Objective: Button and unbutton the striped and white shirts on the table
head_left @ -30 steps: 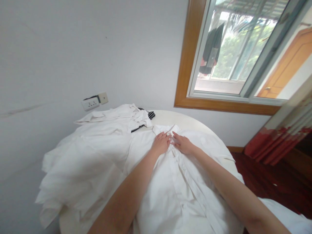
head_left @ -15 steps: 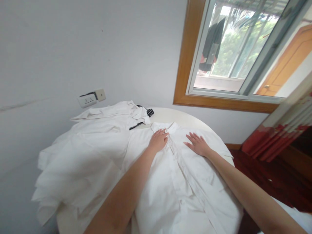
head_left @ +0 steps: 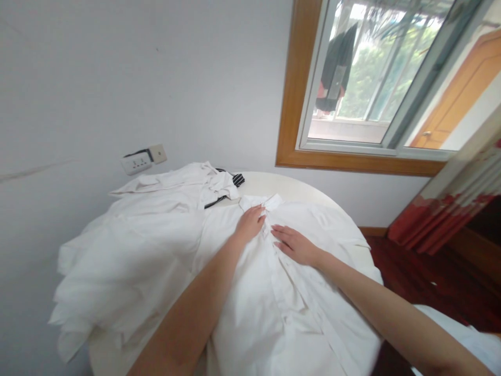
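A white button-up shirt [head_left: 274, 308] lies spread face up on a round white table [head_left: 289, 187], its collar pointing away from me. My left hand [head_left: 249, 223] rests just below the collar on the left side of the button strip, fingers stretched forward and lying on the cloth. My right hand [head_left: 294, 244] lies flat on the button strip a little lower, fingers extended toward the left hand. Neither hand grips anything.
A heap of white garments [head_left: 129, 250] covers the table's left half, with a black-and-white striped piece [head_left: 237, 180] at its far edge. A wall socket [head_left: 135, 163] sits on the grey wall. A wood-framed window [head_left: 364, 104] and red curtain [head_left: 450, 219] are on the right.
My right hand slid out to the right over the shirt's chest, then came back to the button strip. The left hand stayed below the collar.
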`<act>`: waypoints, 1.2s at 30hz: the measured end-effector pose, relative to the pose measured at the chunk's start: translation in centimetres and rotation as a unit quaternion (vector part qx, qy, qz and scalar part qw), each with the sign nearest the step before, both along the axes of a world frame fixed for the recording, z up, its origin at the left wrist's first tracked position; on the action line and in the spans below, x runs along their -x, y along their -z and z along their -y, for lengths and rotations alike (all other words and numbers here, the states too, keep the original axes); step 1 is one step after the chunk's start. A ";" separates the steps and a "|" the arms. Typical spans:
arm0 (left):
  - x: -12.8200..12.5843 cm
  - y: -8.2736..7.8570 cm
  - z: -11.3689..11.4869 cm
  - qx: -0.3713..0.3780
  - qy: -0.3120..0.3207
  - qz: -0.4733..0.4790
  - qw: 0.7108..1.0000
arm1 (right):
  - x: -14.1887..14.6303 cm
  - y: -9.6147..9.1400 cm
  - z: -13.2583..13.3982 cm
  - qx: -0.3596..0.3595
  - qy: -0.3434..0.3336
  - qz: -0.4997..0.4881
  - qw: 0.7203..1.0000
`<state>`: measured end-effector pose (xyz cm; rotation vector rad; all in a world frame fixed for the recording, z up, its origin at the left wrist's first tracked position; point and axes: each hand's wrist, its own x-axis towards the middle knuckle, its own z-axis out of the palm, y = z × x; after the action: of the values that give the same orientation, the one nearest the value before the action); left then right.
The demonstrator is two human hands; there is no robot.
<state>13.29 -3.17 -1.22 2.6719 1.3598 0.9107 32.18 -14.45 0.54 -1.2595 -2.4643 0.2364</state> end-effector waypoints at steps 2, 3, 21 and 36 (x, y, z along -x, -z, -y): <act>-0.1 -0.1 0.0 -0.003 -0.009 -0.004 1.000 | 0.1 0.4 0.3 0.004 -0.001 0.017 1.000; -0.2 -0.1 0.1 -0.005 -0.008 -0.014 1.000 | 0.1 0.4 0.4 0.010 -0.002 0.026 1.000; 0.1 0.2 0.0 0.027 0.013 -0.089 0.996 | -0.8 -0.6 -7.5 0.044 0.298 0.080 0.950; -0.1 0.5 0.6 0.034 -0.004 -0.101 0.994 | -4.5 -0.4 -10.2 -0.015 0.380 0.145 0.913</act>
<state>13.40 -3.77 -1.71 2.7701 1.4107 0.5943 36.72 -4.21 0.97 -2.2423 -1.9633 -0.2092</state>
